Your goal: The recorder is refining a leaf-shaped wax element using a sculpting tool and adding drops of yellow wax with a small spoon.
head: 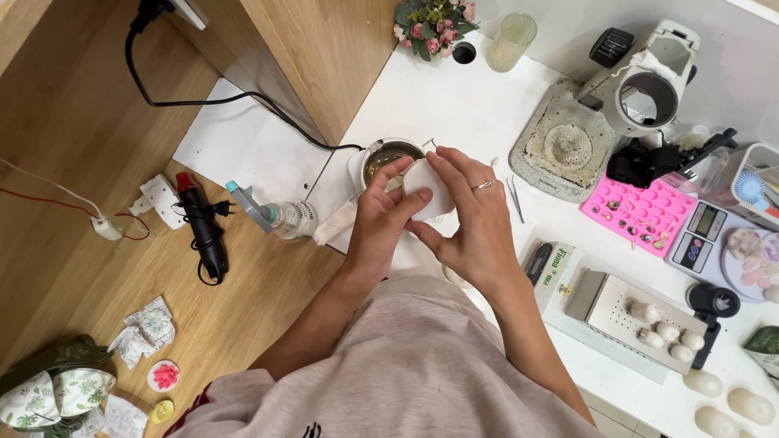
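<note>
Mould [645, 215] right of bowl [391, 154]

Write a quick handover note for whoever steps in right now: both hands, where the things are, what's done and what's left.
Left hand: holding the left side of a white rounded piece.
Right hand: holding the same piece from the right; ring on one finger.
Piece: held by both hands just above the white table, beside a small metal pot of dark liquid.
Nearby: tweezers, pink mould tray, digital scale.
Done: piece is in hand.
Left: it has not been set down; whether it touches the pot is unclear.
</note>
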